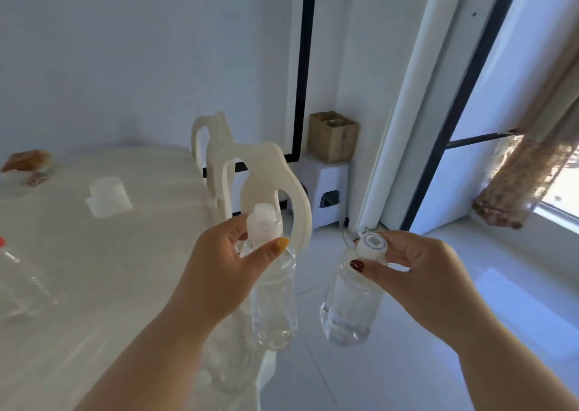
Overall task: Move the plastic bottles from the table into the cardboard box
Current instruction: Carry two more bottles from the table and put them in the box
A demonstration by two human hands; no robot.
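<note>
Both hands are up in front of the body, each carrying 1 clear plastic bottle by its top. Left hand [230, 262] pinches the neck of the left bottle [274, 298] between thumb and fingers, just under its white cap, and the body hangs down past the edge of the table [94, 254]. Right hand [416, 265] closes thumb and fingers on the printed cap of the right bottle [347, 304], which dangles over the floor, a little apart from the other.

A cardboard box [332, 138] sits on a white stool [326, 188] near the wall, well apart from both hands, past 2 white chair backs [266, 172]. At least 1 more bottle [22, 279] lies on the table at the left edge.

My worry is the grip: both holds are fingertip pinches high on smooth plastic, so a swing during the carry could slip a bottle loose. The hanging bottles could also knock the chair backs on the way, and the box opening looks narrow for 2 at once.
</note>
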